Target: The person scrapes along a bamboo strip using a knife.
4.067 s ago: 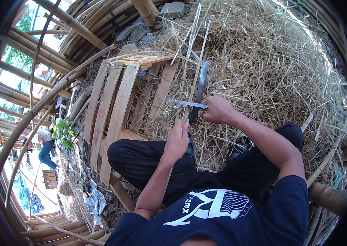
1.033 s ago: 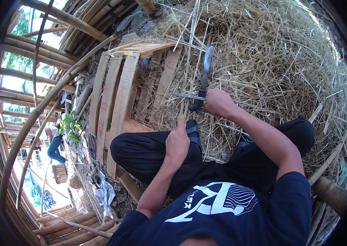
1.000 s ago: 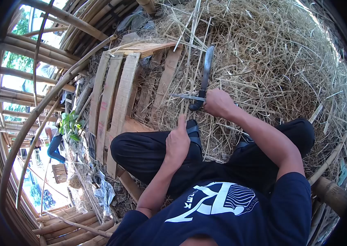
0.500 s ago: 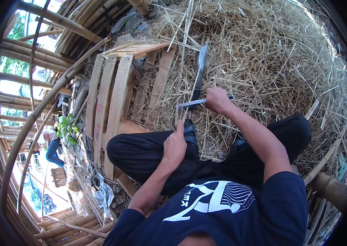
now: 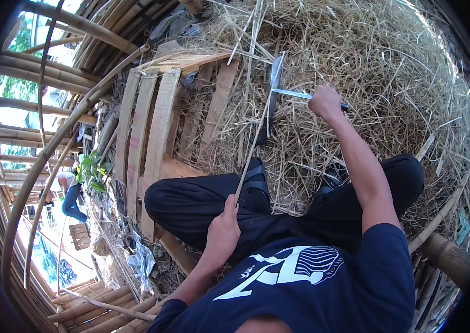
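My left hand point(image 5: 223, 233) is closed on the lower end of a thin bamboo strip point(image 5: 250, 161), which slants up and away over my leg. In my right hand point(image 5: 325, 103), held higher and to the right, is a knife point(image 5: 293, 94) with a dark handle. Its blade points left, and its tip meets the strip's far part; whether it touches is hard to tell. Beneath them a machete point(image 5: 274, 83) with a black grip lies on the straw, beyond my sandalled foot point(image 5: 255, 176).
Dry straw and shavings point(image 5: 374, 83) cover the ground ahead and right. A slatted wooden pallet point(image 5: 160, 127) lies left of my knee. Bamboo poles point(image 5: 74, 114) form a frame at the far left, where another person point(image 5: 71, 197) is partly visible. A bamboo post point(image 5: 448, 252) stands right.
My right hand with the knife has moved up and right, away from me. My left hand has drawn back toward my body, and more of the strip now shows between them.
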### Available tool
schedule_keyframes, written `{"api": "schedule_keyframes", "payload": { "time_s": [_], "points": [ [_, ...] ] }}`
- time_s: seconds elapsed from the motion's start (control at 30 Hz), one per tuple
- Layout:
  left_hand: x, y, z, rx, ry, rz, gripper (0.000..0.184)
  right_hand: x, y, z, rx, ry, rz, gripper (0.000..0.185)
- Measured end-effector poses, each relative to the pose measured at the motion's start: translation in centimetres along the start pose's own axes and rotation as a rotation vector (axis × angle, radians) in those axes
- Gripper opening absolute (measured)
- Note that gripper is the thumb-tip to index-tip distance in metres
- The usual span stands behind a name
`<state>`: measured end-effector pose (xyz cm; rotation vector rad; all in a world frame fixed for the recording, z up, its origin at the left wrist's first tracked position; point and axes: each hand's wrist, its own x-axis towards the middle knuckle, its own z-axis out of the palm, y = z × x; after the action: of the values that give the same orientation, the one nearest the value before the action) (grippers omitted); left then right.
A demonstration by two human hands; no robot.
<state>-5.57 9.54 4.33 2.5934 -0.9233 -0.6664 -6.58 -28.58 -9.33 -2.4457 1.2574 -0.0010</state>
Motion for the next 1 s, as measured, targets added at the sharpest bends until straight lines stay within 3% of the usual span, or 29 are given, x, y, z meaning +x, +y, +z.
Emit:
{"api": "schedule_keyframes", "payload": {
  "time_s": [0.17, 0.23, 0.37, 0.43, 0.47, 0.63, 0.67, 0.73, 0.87, 1.0],
  "points": [
    [1.1, -0.3, -0.3, 0.003, 0.068, 0.016, 0.036, -2.4, -4.0, 0.2, 0.151, -0.171, -0.028, 0.025],
    [1.7, -0.1, -0.2, -0.013, 0.095, 0.034, 0.036, -2.7, -5.0, 2.1, 0.344, -0.299, -0.018, 0.027],
    [2.1, -0.1, -0.7, 0.001, 0.099, 0.014, 0.034, -3.3, -5.8, -0.3, 0.357, -0.281, -0.013, 0.031],
    [2.2, 0.1, -1.1, -0.128, 0.115, 0.058, 0.032, -3.1, -5.5, -0.8, 0.666, -0.568, 0.189, 0.037],
    [2.2, 0.0, -1.1, -0.132, 0.116, 0.061, 0.032, -3.4, -5.6, -0.7, 0.787, -0.63, 0.177, 0.033],
    [2.5, 0.0, -1.0, -0.189, 0.109, 0.081, 0.031, -4.2, -6.2, -0.6, 0.595, -0.382, 0.057, 0.021],
    [2.5, -0.1, -1.1, -0.19, 0.113, 0.08, 0.031, -4.2, -6.1, -0.4, 0.852, -0.598, 0.209, 0.025],
    [2.8, 0.0, -1.1, -0.262, 0.17, 0.141, 0.029, -5.0, -6.9, -1.4, 1.099, -0.816, 0.364, 0.03],
    [3.5, 0.7, -1.9, -0.298, 0.169, 0.067, 0.029, -9.5, -9.6, -4.0, 0.293, -0.381, -0.214, 0.029],
    [3.7, 0.4, -1.8, -0.242, 0.16, 0.084, 0.03, -9.7, -10.3, -5.0, 0.163, -0.342, -0.309, 0.031]
  ]
}}
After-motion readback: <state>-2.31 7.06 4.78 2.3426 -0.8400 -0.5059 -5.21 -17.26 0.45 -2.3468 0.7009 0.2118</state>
